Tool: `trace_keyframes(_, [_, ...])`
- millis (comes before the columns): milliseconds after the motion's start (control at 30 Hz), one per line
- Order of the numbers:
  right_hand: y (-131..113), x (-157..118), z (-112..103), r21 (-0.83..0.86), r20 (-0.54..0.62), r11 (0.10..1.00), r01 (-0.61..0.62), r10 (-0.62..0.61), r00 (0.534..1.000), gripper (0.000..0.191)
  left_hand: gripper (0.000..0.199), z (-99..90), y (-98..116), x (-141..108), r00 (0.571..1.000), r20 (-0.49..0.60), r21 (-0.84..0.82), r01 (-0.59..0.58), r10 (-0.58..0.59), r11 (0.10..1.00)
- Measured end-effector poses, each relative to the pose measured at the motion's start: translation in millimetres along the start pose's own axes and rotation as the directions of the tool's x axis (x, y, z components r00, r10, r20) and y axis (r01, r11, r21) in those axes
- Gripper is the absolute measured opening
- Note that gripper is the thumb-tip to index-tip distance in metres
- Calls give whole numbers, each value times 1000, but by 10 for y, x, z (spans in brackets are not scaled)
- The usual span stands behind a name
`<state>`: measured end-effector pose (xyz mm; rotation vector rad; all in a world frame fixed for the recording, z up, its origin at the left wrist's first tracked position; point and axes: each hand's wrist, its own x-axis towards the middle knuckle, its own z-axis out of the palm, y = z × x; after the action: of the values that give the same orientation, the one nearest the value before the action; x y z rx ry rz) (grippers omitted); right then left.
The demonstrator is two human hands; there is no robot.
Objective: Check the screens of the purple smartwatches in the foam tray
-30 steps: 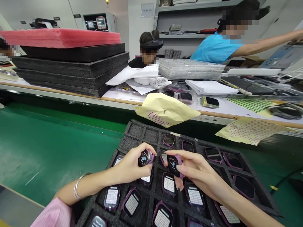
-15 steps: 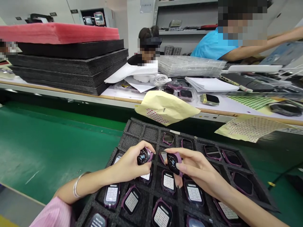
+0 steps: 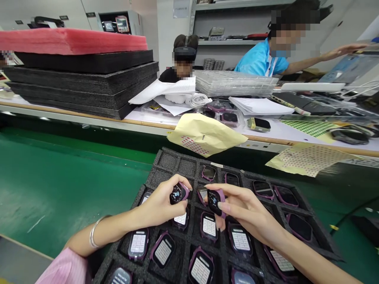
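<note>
My left hand (image 3: 161, 201) grips a purple-framed watch (image 3: 177, 193) between thumb and fingers, its dark screen lit with a blue symbol. A second purple watch (image 3: 213, 202) is pinched in my right hand (image 3: 241, 203), tilted, its screen showing a similar symbol. Both are above a black foam tray (image 3: 185, 240) divided into compartments. Many compartments hold purple watches; several, like the watch (image 3: 201, 268) near the bottom, show white grid screens. Watches at the back and right, such as the one (image 3: 286, 196) at the right, have dark screens.
Beyond the tray, a bench edge (image 3: 142, 127) carries stacked black foam (image 3: 89, 85) under pink foam (image 3: 71, 41), papers (image 3: 260, 105) and clear trays (image 3: 233, 83). Yellow sheets (image 3: 207, 134) hang over its edge. Two people are behind the bench.
The person in blue has raised their head and moved an arm. The view has shifted slightly. Both my hands keep their watches in nearly the same pose.
</note>
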<state>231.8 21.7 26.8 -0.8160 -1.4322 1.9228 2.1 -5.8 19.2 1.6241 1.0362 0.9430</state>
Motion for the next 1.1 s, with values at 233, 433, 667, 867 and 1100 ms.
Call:
trace_keyframes(233, [-2, -25, -24, 6, 29, 1000, 29, -30, 999, 35, 26, -1, -5, -10, 1000, -11, -21, 1, -1, 1000])
trace_keyframes(433, [-15, -29, -25, 23, 19, 999, 32, -32, 999, 35, 25, 4, -8, -31, 999, -43, -3, -14, 14, 1000])
trace_keyframes(667, [-2, -13, 14, -30, 49, 999, -28, 30, 998, 42, 25, 16, -33, -27, 997, -7, -67, 80, -81, 995])
trace_keyframes(867, [4, 18, 76, 29, 53, 999, -44, 42, 998, 38, 47, 60, -98, 24, 981, 152, -399, 174, -122, 900])
trace_keyframes(1100, [62, 14, 70, -104, -40, 995, 5, -9, 999, 53, 41, 61, -66, 53, 971, 154, -569, 240, -184, 787])
